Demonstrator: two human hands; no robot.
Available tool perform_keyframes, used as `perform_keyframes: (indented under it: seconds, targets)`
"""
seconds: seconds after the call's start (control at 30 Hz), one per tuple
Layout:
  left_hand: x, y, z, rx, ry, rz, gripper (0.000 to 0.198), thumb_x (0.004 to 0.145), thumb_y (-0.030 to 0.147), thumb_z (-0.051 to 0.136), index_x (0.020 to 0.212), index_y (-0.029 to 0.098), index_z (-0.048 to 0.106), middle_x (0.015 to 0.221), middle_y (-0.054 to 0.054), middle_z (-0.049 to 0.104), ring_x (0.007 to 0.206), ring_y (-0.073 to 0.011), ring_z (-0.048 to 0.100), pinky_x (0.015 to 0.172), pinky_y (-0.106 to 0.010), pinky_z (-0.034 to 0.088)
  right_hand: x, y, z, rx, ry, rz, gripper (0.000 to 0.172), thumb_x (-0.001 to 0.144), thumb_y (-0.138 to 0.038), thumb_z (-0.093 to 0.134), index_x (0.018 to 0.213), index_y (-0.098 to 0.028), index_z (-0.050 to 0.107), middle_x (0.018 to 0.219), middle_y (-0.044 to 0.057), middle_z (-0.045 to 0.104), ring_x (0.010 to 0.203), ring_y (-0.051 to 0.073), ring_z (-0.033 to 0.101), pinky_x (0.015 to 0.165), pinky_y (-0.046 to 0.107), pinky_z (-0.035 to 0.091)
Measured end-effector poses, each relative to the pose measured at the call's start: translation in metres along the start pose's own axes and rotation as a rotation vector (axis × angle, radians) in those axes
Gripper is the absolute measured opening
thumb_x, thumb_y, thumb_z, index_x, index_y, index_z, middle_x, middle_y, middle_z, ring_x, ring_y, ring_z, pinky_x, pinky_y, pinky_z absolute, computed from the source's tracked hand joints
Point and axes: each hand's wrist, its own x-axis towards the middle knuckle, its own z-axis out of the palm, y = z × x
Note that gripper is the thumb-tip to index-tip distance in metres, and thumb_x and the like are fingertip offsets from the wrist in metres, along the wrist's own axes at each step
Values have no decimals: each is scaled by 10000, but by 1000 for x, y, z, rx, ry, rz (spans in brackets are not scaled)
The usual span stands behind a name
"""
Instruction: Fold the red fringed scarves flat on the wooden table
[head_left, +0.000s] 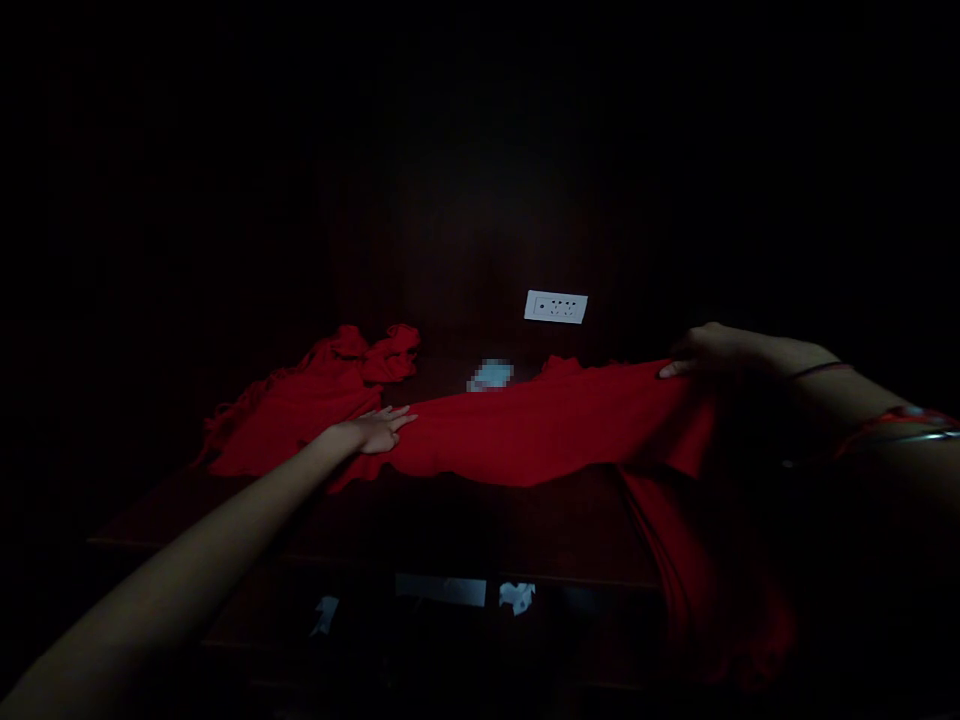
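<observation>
A long piece of red cloth (pixel 525 425) stretches across a dark table between my hands. My left hand (pixel 379 430) lies on its left part with the fingers spread. At the cloth's raised right end, my right hand (pixel 701 350) pinches the upper edge between thumb and fingers. More red fabric (pixel 300 410) lies crumpled to the left, with loose strips along its edge. On the right, a further length of red fabric (pixel 697 560) hangs down past the table's corner. Whether these are all one piece I cannot tell.
The dark wooden table (pixel 480 545) ends in a front edge below my hands. A white socket plate (pixel 556 307) is on the dark wall behind. A pale blurred item (pixel 491 375) lies behind the cloth. Under the tabletop are pale objects (pixel 517 598). Most surroundings are too dark to make out.
</observation>
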Motion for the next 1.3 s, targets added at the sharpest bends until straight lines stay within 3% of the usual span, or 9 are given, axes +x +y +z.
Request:
perform_keyframes:
  seconds: [0.1, 0.23, 0.4, 0.57, 0.7, 0.9, 1.0, 1.17, 1.3]
  targets:
    - [-10, -20, 12, 3, 117, 149, 500, 797, 223, 288, 1282, 258, 170, 1351, -14, 91, 1212, -222, 90, 959, -362, 134, -6, 14, -31, -56, -298, 53, 382, 589, -501, 558, 646, -131, 635, 613, 50, 603, 498, 92, 486, 497, 218, 320]
    - [-24, -37, 20, 37, 160, 229, 472, 829, 298, 237, 1288, 264, 131, 1354, 2, 61, 1218, -208, 58, 965, -361, 111, -6, 28, -44, -113, -198, 125, 402, 672, -484, 490, 744, -114, 629, 683, 65, 607, 547, 101, 506, 515, 214, 329]
    - [-28, -30, 1, 84, 47, 106, 515, 794, 345, 331, 1279, 242, 194, 1339, -38, 154, 1208, -254, 104, 952, -387, 154, -6, 18, 3, -261, -140, 70, 267, 753, -362, 459, 814, -149, 609, 812, 93, 605, 683, 145, 536, 551, 227, 336]
    - [-15, 35, -36, 153, 28, -81, 420, 710, 246, 473, 1121, 160, 481, 1270, -118, 317, 1142, -302, 281, 904, -417, 242, -3, -8, 64, -414, 0, 92, 237, 783, -166, 376, 905, -150, 578, 965, 118, 557, 909, 227, 472, 740, 357, 316]
    - [14, 96, -29, -34, 392, 67, 483, 831, 412, 202, 1263, 203, 249, 1343, -52, 155, 1207, -221, 148, 933, -394, 202, 8, -59, 85, -337, 215, 193, 302, 785, -138, 324, 1015, -155, 520, 1051, 136, 490, 988, 257, 392, 825, 450, 239]
    - [51, 101, 13, -177, 267, 53, 601, 795, 545, 100, 1290, 210, 165, 1348, -58, 111, 1216, -233, 93, 945, -417, 140, 7, -198, 126, 94, 159, -239, 446, 828, -385, 171, 1222, -229, 310, 1254, 84, 340, 1139, 242, 261, 898, 440, 203]
    - [53, 90, 20, -144, 283, 73, 570, 808, 518, 91, 1287, 221, 175, 1347, -45, 124, 1217, -219, 92, 951, -401, 127, 3, -235, 152, 215, -5, -354, 534, 799, -506, 109, 1279, -279, 169, 1329, 44, 218, 1193, 244, 178, 893, 488, 202]
    - [50, 85, 18, -93, 279, 87, 523, 820, 472, 137, 1286, 237, 173, 1349, -43, 120, 1215, -220, 102, 948, -392, 140, -7, -188, 165, 176, -113, -283, 533, 802, -508, 126, 1263, -266, 240, 1312, 75, 254, 1189, 265, 193, 901, 546, 126]
    - [52, 83, 18, -93, 275, 101, 520, 821, 467, 140, 1287, 237, 168, 1348, -47, 122, 1214, -222, 106, 947, -395, 140, -27, -111, 161, -62, 91, -166, 459, 815, -441, 226, 1224, -259, 330, 1292, 70, 299, 1190, 259, 189, 915, 549, 46]
